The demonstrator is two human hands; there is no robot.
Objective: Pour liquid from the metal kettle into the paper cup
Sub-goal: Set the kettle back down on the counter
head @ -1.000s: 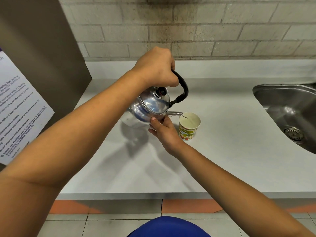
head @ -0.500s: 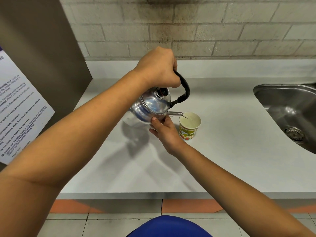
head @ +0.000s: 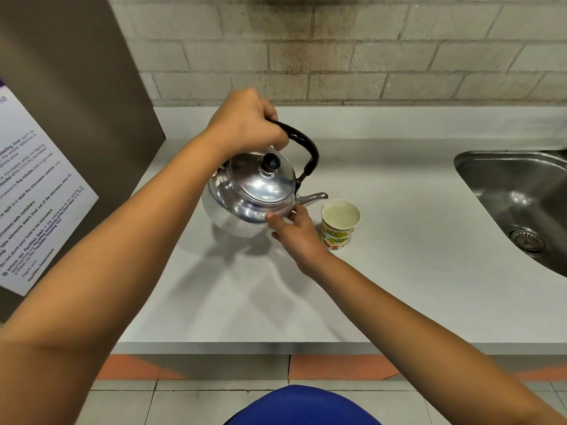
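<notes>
A shiny metal kettle [head: 245, 197] with a black handle and black lid knob is held just above the grey counter [head: 399, 271], nearly level. My left hand [head: 245, 124] grips the black handle from above. My right hand [head: 294, 228] rests its fingertips against the kettle's front side under the spout. The spout points right, its tip just left of and above a patterned paper cup [head: 339, 223]. The cup stands upright on the counter with pale liquid inside. No stream runs from the spout.
A steel sink [head: 521, 197] is sunk into the counter at the right. A brown panel with a printed notice [head: 33, 191] stands at the left. A brick wall [head: 337, 47] backs the counter. The counter's front edge is near me.
The kettle has tipped back from its pouring tilt to nearly level, and its spout has drawn left off the cup's rim. Both hands stay on the kettle.
</notes>
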